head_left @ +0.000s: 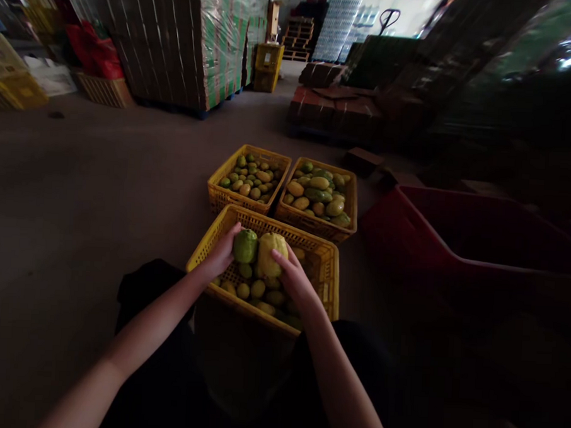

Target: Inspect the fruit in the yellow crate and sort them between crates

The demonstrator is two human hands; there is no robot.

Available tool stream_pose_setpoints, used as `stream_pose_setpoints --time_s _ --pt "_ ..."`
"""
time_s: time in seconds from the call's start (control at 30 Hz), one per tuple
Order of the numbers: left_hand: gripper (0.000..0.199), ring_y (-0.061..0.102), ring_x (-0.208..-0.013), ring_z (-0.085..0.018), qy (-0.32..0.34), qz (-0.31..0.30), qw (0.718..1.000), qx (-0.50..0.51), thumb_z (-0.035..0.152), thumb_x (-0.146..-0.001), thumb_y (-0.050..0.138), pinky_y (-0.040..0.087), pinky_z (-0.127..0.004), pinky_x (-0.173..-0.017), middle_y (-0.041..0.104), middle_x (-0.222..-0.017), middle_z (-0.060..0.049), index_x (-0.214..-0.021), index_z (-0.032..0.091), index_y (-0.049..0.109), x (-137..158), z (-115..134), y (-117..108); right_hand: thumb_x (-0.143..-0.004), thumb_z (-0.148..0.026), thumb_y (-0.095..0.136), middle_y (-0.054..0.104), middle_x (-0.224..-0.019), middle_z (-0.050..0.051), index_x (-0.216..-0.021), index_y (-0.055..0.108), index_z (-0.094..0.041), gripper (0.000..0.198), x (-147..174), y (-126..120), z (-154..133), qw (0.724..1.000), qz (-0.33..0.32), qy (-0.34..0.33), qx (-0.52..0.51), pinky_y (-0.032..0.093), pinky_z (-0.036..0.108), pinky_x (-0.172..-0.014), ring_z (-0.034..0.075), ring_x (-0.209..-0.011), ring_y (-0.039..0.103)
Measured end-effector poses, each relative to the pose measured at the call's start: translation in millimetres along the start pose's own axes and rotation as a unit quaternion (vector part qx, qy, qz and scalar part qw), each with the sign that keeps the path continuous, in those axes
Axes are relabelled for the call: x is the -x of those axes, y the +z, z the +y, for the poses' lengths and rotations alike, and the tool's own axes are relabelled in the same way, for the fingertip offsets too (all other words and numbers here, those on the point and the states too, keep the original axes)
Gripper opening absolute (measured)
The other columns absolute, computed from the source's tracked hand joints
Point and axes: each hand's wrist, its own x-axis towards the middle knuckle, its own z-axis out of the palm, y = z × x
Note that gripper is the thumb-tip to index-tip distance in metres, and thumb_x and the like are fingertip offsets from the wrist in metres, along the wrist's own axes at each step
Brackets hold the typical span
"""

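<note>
Over the nearest yellow plastic crate [333,282], my left hand [223,252] is closed on a green, bumpy round fruit [245,246]. My right hand [292,274] grips a larger pale yellow, ridged fruit [271,255], its thumb lying across the front. The two fruits are held side by side, close together. Below them, more green and yellow fruits [257,289] lie in the crate, partly hidden by my hands and the held fruits. The undersides of both grips are hidden.
Two more yellow crates, one at back left [215,189] and one at back right [354,204], hold similar fruits. A red bin [417,238] stands to the right. Behind are flattened cardboard stacks [337,109] and a tall wrapped pallet load [179,45].
</note>
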Motion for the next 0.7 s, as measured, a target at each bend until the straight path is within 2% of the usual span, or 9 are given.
stream_pose_setpoints --time_s 0.1,0.23,0.3,0.37,0.5,0.6,0.7 --pt "0.025 0.070 -0.085 -0.018 -0.071 0.013 0.997 0.028 0.041 -0.090 0.057 0.056 -0.028 -0.082 0.071 -0.078 -0.004 -0.093 0.017 0.064 -0.5 -5.2 7.3 -0.074 -0.038 0.076 0.076 -0.083 0.002 -0.089 0.071 -0.022 0.022 -3.2 -2.0 -8.9 0.998 -0.021 0.039 0.041 0.060 0.026 -0.064 0.021 -0.083 0.072" --pt "0.031 0.071 -0.088 -0.021 -0.120 0.041 0.990 0.067 0.040 -0.093 0.048 0.057 -0.034 -0.083 0.070 -0.079 -0.006 -0.098 0.015 0.064 2.0 -8.6 11.0 -0.077 -0.037 0.073 0.075 -0.077 0.000 -0.086 0.069 -0.023 0.017 -12.3 -5.0 -8.8 0.998 0.032 0.050 0.021 0.059 0.024 -0.056 0.018 -0.072 0.072" --pt "0.033 0.071 -0.088 -0.022 -0.111 0.060 0.988 0.084 0.044 -0.092 0.046 0.058 -0.035 -0.080 0.069 -0.079 -0.005 -0.101 0.017 0.064 1.6 -6.9 12.0 -0.078 -0.036 0.071 0.074 -0.072 0.000 -0.087 0.069 -0.021 0.017 -16.4 -6.8 -8.1 0.996 0.048 0.070 -0.016 0.058 0.025 -0.052 0.018 -0.065 0.071" --pt "0.033 0.070 -0.088 -0.022 -0.096 0.077 0.985 0.119 0.045 -0.091 0.048 0.059 -0.036 -0.078 0.071 -0.083 -0.005 -0.104 0.019 0.064 0.7 -3.5 13.8 -0.080 -0.035 0.067 0.074 -0.070 0.002 -0.088 0.069 -0.018 0.019 -18.6 -8.3 -9.5 0.993 0.028 0.096 -0.064 0.058 0.027 -0.051 0.019 -0.061 0.071" --pt "0.030 0.071 -0.087 -0.024 -0.087 0.058 0.978 0.183 0.035 -0.090 0.047 0.059 -0.040 -0.077 0.072 -0.090 -0.008 -0.106 0.018 0.064 2.7 4.3 18.6 -0.080 -0.028 0.063 0.076 -0.073 0.004 -0.088 0.070 -0.016 0.016 -17.0 -10.0 -15.4 0.989 -0.001 0.089 -0.122 0.059 0.027 -0.058 0.019 -0.063 0.071" --pt "0.027 0.071 -0.086 -0.024 -0.077 0.059 0.977 0.190 0.030 -0.090 0.043 0.059 -0.040 -0.077 0.072 -0.085 -0.007 -0.098 0.018 0.066 7.6 7.3 21.0 -0.080 -0.037 0.061 0.074 -0.068 0.004 -0.085 0.070 -0.016 0.023 -14.7 -10.5 -16.2 0.989 0.010 0.078 -0.128 0.059 0.029 -0.057 0.020 -0.064 0.071" --pt "0.028 0.071 -0.086 -0.024 -0.043 0.072 0.982 0.172 0.034 -0.088 0.044 0.059 -0.038 -0.077 0.071 -0.078 -0.006 -0.083 0.019 0.066 10.8 6.4 22.8 -0.077 -0.049 0.061 0.070 -0.061 0.005 -0.077 0.068 -0.018 0.032 -14.5 -10.5 -12.5 0.989 0.037 0.063 -0.131 0.059 0.032 -0.057 0.023 -0.066 0.071"
